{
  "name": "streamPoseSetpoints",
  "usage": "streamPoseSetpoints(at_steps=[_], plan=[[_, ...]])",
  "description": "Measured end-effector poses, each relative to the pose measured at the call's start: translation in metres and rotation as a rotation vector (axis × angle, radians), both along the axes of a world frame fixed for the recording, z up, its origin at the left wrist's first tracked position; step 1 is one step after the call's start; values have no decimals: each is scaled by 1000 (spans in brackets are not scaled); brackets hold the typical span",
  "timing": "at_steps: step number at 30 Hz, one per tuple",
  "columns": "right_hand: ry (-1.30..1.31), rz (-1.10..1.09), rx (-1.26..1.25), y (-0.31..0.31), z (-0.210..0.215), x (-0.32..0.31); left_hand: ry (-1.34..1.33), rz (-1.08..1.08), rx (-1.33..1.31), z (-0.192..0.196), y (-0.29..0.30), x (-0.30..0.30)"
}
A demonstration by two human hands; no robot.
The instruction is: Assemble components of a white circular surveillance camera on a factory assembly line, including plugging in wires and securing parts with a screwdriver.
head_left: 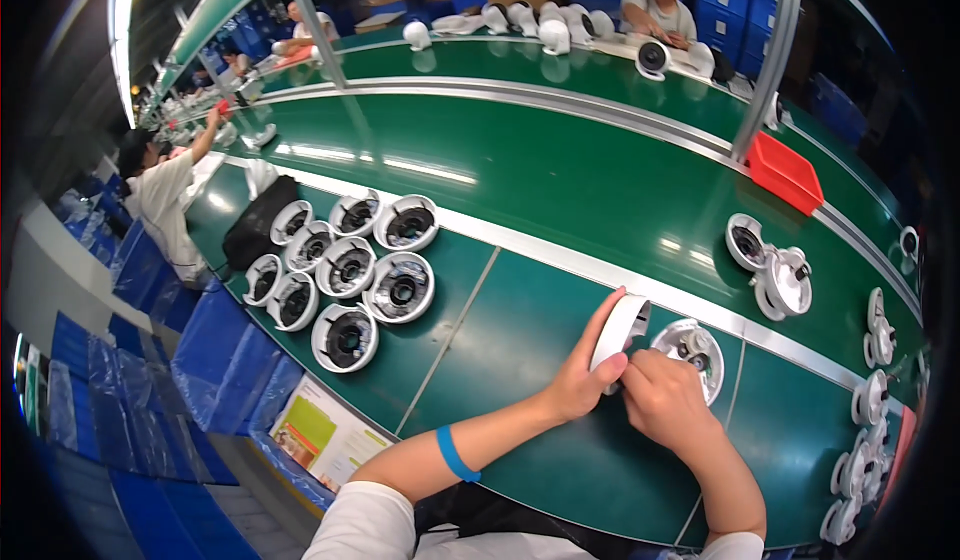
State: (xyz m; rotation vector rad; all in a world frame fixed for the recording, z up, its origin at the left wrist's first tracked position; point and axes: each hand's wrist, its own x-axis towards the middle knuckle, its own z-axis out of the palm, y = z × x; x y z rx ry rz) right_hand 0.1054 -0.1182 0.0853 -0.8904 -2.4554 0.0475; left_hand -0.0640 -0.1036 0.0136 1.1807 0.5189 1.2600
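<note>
My left hand [578, 378] is wrapped round a white round plastic housing [615, 335], tilted on edge above the green bench. Close against its open side is my right hand [662, 400], its fingers curled in a pinch; what they hold, if anything, is hidden. Just behind the right hand lies a second white round housing [712, 360] with its inner parts facing up. My right hand partly covers it.
Several white ring-shaped housings with black centres [350, 338] stand grouped on the left of the bench. A conveyor belt [500, 175] runs beyond a metal rail, carrying opened white units [785, 285]. A red tray [785, 172] sits at far right. More white parts [855, 470] line the right edge.
</note>
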Motion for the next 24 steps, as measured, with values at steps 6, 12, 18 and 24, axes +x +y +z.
streamPoseSetpoints(at_steps=[6, 12, 18, 24], plan=[[579, -251, -461, -7, -2, -8, -501, -130, -537, 6, 14, -12], [372, -96, -219, 12, -14, 5, -564, -77, -541, 11, 25, -14], [274, -65, -127, 19, -26, 11, -334, -110, -328, -8, 28, 1], [114, -6, -9, 27, -37, 10, -161, -66, -145, -14, 28, 12]])
